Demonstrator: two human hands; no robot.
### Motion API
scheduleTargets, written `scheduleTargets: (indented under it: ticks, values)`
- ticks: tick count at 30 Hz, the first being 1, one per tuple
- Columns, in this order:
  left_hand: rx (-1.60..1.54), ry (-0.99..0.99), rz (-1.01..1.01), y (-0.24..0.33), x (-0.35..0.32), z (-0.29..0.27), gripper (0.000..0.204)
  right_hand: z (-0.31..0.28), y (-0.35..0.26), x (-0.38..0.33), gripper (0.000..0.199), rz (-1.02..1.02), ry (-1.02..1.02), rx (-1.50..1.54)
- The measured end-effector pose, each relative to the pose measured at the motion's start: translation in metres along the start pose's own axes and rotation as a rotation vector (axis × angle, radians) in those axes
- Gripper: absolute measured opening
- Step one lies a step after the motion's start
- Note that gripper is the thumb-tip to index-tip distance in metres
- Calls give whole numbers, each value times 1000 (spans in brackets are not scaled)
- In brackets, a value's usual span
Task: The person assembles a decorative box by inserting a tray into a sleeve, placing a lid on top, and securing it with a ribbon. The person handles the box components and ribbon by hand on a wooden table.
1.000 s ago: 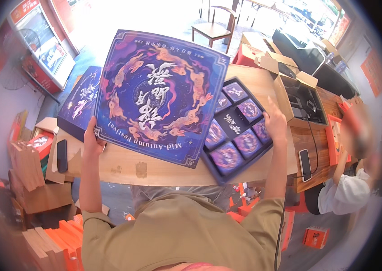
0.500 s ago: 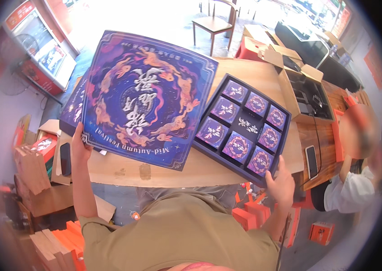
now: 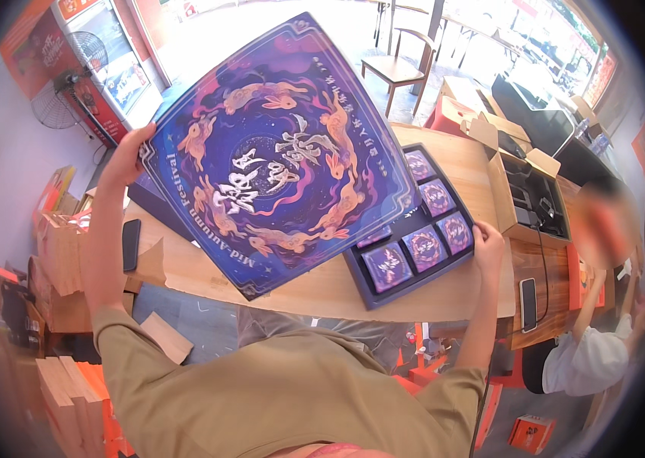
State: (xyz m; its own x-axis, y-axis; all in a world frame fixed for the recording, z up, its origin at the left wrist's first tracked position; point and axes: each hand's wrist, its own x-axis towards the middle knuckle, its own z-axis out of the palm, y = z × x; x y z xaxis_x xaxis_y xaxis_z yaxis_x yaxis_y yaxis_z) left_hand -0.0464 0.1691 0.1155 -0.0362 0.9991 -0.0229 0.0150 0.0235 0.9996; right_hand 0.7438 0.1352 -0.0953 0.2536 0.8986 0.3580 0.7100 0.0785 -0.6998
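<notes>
My left hand (image 3: 133,150) is closed on the left corner of a large square gift-box lid (image 3: 265,164), purple and blue with a ring of orange rabbits. Held up and tilted, the lid covers the left part of an open dark box base (image 3: 374,296) from view. Several small square patterned boxes (image 3: 389,267) sit in the base's compartments. At the base's right corner, my right hand (image 3: 488,248) grips the rim. Another dark purple box (image 3: 158,208) lies partly hidden behind the lid at the left.
The wooden table (image 3: 315,294) carries a black phone (image 3: 131,244) at its left end. An open cardboard carton (image 3: 524,191) and a second phone (image 3: 528,304) are at the right, beside a co-worker's white sleeve (image 3: 585,359). Stacked cardboard (image 3: 70,404) stands at lower left.
The lid has turned clockwise and risen, with my left hand moving up. The box base has also turned clockwise, and my right hand has shifted from its near corner up along its right side.
</notes>
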Motion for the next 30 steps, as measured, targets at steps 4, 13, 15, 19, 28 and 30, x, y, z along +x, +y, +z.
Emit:
scheduleTargets:
  ticks: [4,13,15,19,28,30]
  values:
    - [166,-25,15,36,21,-20,43,47,17,72,23,-37,-71,195]
    - [566,-87,-58,104,8,56,55,122,-58,122,33,-214,-213,129]
    - [745,-144,-63,119,20,64,55,131,-75,131,35,-276,-124,144]
    - [940,-229,61,145,36,114,54,90,-169,150,45,-246,-386,521]
    - [945,-295,423,237,63,201,49,-46,-320,104,73,-242,-1068,1005]
    - [974,-468,294,265,59,224,46,-59,-332,64,71,-113,-1040,944]
